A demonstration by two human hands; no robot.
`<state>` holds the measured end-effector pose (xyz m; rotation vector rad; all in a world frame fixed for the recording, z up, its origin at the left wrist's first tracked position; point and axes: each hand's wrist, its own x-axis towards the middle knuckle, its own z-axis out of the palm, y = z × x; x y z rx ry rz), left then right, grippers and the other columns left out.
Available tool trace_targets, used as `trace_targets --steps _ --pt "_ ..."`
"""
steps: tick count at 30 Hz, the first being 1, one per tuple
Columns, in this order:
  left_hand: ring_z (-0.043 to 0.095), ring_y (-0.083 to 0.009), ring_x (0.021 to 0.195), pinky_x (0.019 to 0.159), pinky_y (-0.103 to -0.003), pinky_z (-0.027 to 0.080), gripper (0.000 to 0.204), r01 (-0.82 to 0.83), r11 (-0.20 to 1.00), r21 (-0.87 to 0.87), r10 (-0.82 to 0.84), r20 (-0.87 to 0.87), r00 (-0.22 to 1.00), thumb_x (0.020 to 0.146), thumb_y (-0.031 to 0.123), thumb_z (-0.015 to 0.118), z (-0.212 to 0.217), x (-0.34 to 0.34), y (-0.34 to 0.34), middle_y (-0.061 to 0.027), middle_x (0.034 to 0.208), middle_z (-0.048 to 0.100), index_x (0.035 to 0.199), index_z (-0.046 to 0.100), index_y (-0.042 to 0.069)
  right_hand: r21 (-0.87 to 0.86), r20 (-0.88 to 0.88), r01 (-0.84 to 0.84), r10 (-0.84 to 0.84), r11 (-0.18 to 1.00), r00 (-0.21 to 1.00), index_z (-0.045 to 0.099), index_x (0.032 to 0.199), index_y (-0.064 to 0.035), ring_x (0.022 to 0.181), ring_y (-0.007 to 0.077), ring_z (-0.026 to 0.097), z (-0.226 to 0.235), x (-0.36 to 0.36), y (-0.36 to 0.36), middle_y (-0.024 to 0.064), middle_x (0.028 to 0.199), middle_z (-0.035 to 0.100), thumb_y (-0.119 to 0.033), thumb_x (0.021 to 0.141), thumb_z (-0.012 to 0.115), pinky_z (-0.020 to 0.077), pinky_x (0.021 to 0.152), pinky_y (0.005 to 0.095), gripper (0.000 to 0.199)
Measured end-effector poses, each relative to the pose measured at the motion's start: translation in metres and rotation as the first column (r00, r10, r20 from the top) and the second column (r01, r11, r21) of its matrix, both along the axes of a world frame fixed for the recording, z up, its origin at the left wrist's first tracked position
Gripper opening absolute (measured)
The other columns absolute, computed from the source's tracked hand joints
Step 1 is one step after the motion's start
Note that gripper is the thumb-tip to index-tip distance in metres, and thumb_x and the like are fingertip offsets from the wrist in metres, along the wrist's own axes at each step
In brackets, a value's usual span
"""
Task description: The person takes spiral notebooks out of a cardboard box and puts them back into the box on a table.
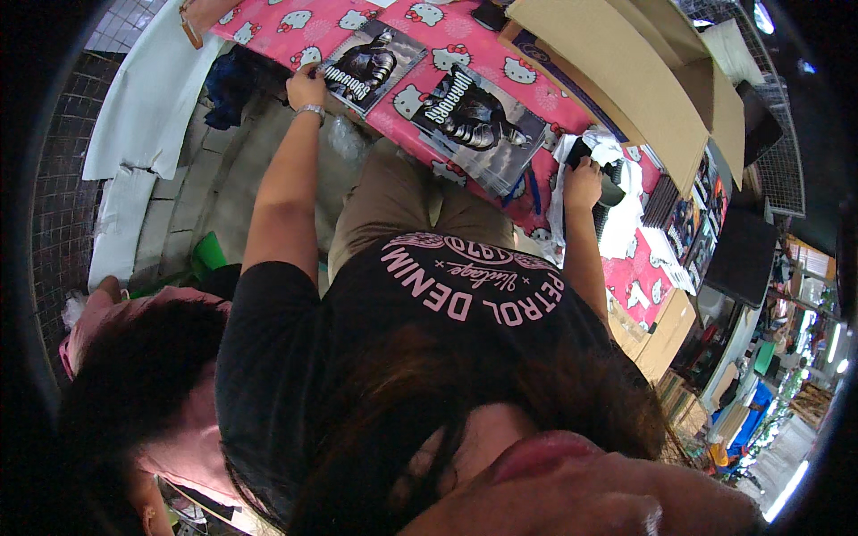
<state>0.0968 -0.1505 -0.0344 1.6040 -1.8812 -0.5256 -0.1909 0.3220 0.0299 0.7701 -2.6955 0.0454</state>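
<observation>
My left hand (306, 87), a bracelet at its wrist, is closed at the left edge of a notebook (362, 67) whose grey cover shows an armoured figure. A second, similar notebook (483, 121) lies to the right, with clear plastic (478, 170) along its near side. Over on the right, my right hand (583, 183) reaches into an opened white plastic bag (621, 228) holding dark, ridged pieces (611, 189). Its fingers are curled at a black piece, whose kind I cannot make out.
A pink patterned cloth (527, 70) covers the table. A large open cardboard box (617, 62) stands at the far right. Stacks of dark-covered booklets (688, 219) lie beyond the bag. Another person in pink (192, 429) is close on my left. Crumpled clear plastic (347, 138) hangs below the table edge.
</observation>
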Motion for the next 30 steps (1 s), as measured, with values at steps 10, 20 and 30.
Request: trace_targets --steps 10,20,30 --pt "0.064 -0.0283 0.067 0.064 -0.04 0.049 0.023 0.069 0.972 -0.225 -0.117 -0.209 0.971 0.076 0.022 0.074 0.01 -0.005 -0.012 -0.0125 0.075 0.069 0.099 0.074 0.019 -0.235 0.303 0.064 0.011 0.97 0.953 0.068 0.092 -0.0052 0.087 0.0337 0.066 -0.012 -0.034 0.019 0.0167 0.092 0.068 -0.022 0.076 0.069 0.0524 0.075 0.0434 0.023" --pt "0.068 -0.022 0.07 0.066 -0.033 0.052 0.02 -0.07 0.995 -0.069 0.052 -0.234 0.971 0.075 0.02 0.075 -0.036 0.012 -0.023 -0.0121 0.077 0.071 0.094 0.076 0.015 -0.302 0.128 -0.081 0.124 0.95 0.984 0.068 0.098 -0.0031 0.081 0.038 0.065 -0.001 -0.045 0.019 0.0204 0.086 0.067 -0.014 0.081 0.059 0.0515 0.073 0.0459 0.022" --pt "0.061 -0.0317 0.099 0.085 -0.041 0.048 0.026 0.342 0.924 -0.174 -0.381 -0.319 0.868 0.078 0.023 0.066 0.07 -0.066 0.042 -0.0138 0.101 0.069 0.1 0.072 0.012 -0.753 0.583 0.349 0.319 0.558 0.747 0.063 0.115 -0.0038 0.052 0.0056 0.046 0.067 -0.017 0.015 -0.0021 0.066 0.052 -0.019 0.098 0.049 0.0345 0.045 0.0221 0.027"
